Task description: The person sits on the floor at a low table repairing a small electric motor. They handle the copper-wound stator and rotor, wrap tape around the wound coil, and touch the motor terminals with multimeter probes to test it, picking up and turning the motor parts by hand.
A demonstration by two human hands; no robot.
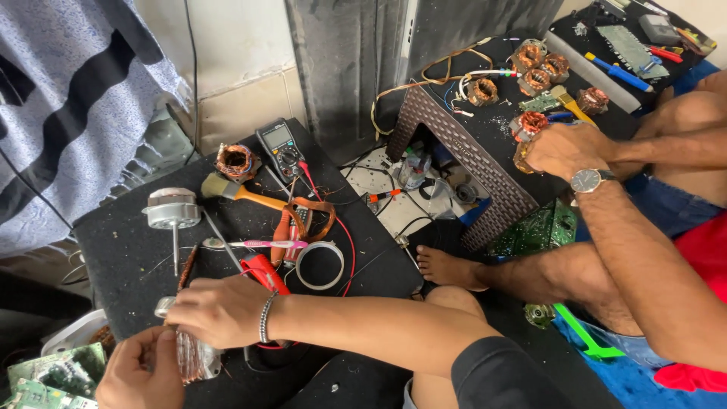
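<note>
1. The left hand [140,371] and the right hand [219,310] both close around a copper-wound motor coil [193,352] at the near edge of the black mat [121,250].
2. Little bare mat is left: a motor with a shaft [173,212], a brush [238,191] and a tape roll [319,265] crowd it.
3. A co-worker's hand [564,149] presses a coil on the dark stool [485,167].

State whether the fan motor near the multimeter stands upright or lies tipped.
Tipped: the motor lies on the black mat, its shaft pointing along the surface.
</note>
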